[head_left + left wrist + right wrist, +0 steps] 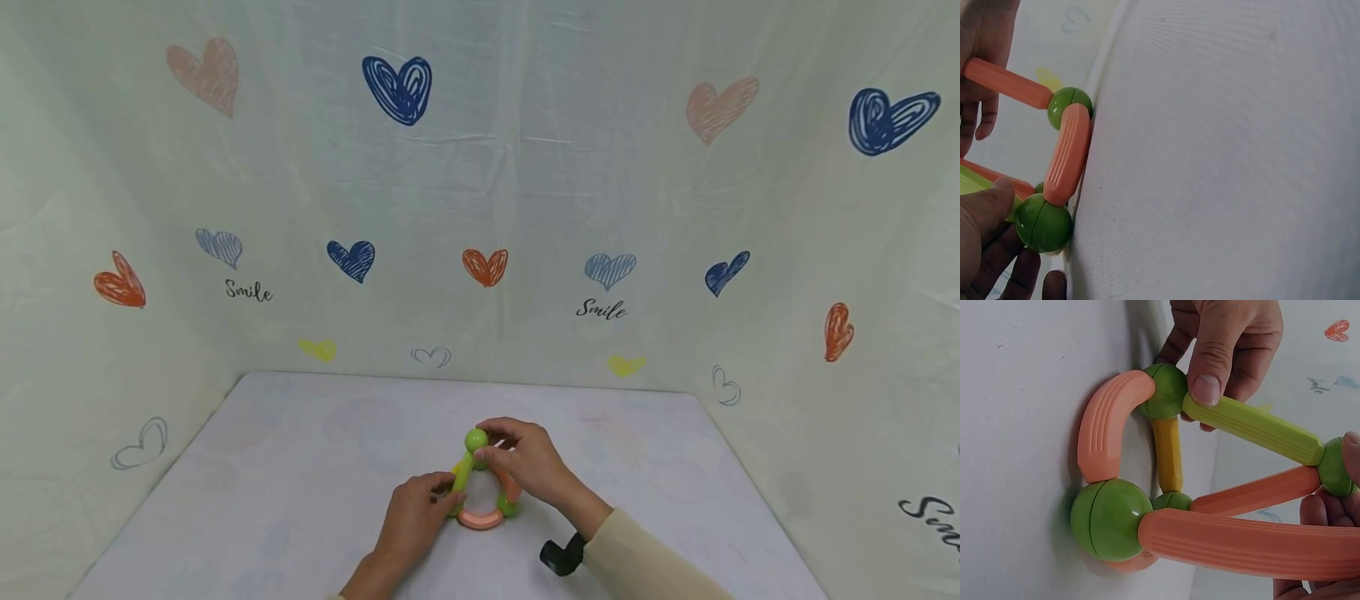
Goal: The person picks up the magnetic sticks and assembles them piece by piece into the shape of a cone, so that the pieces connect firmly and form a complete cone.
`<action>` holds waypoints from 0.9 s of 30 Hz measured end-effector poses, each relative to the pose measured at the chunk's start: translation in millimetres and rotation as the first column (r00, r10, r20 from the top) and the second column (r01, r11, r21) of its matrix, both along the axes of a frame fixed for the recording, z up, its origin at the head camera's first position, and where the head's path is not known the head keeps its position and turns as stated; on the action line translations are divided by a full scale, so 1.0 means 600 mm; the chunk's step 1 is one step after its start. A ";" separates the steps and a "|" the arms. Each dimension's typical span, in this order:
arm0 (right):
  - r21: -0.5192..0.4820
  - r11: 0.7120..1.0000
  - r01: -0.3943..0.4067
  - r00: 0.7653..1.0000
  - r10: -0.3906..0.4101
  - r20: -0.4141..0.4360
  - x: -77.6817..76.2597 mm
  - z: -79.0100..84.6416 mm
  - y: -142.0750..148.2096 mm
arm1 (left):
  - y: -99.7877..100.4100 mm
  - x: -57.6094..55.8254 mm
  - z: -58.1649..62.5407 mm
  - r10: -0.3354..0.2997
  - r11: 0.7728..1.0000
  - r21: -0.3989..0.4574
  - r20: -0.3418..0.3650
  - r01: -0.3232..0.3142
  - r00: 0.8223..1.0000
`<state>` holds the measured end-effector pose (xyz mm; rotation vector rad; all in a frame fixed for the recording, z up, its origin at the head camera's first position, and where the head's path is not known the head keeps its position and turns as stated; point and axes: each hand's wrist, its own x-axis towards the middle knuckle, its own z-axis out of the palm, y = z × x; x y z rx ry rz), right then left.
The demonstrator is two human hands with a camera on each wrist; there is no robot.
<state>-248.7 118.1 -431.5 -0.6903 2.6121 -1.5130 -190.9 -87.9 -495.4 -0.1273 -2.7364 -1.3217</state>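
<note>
A frame of grooved sticks and green balls stands on the table, a ball-and-stick building toy. Its base holds a curved orange stick (480,521), a green ball (1112,519) and a yellow stick (1169,453). My left hand (420,508) pinches the lower end of a light green stick (1257,430), close to another base ball (1044,223). That stick slants up to the top green ball (476,440), which my right hand (525,462) grips between thumb and fingers. A straight orange stick (1260,490) also meets the top ball, and a thicker orange stick (1254,544) rises beside it.
A white-covered table (315,433) lies under the toy. Behind and at both sides hangs a pale curtain (292,167) printed with hearts and the word Smile. A black device (562,554) sits at the right wrist, by a beige sleeve (645,558).
</note>
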 end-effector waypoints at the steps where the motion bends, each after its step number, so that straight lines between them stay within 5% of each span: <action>1: 0.003 1.000 0.006 1.000 -0.006 -0.004 0.000 0.000 0.000 | 0.000 0.000 0.000 0.000 1.000 0.000 -0.001 0.000 1.000; 16: -0.039 0.999 0.029 0.999 -0.027 0.038 0.006 -0.006 0.004 | 0.003 -0.006 0.007 0.027 0.999 0.030 0.026 -0.027 0.999; 23: -0.141 0.986 0.090 0.993 -0.078 0.093 0.032 -0.021 0.035 | 0.011 -0.022 0.044 0.031 0.971 0.236 -0.018 -0.026 0.999; 27: -0.188 0.975 0.117 0.984 -0.088 0.156 0.053 -0.037 0.058 | 0.016 -0.032 0.070 0.002 0.965 0.264 -0.006 0.000 1.000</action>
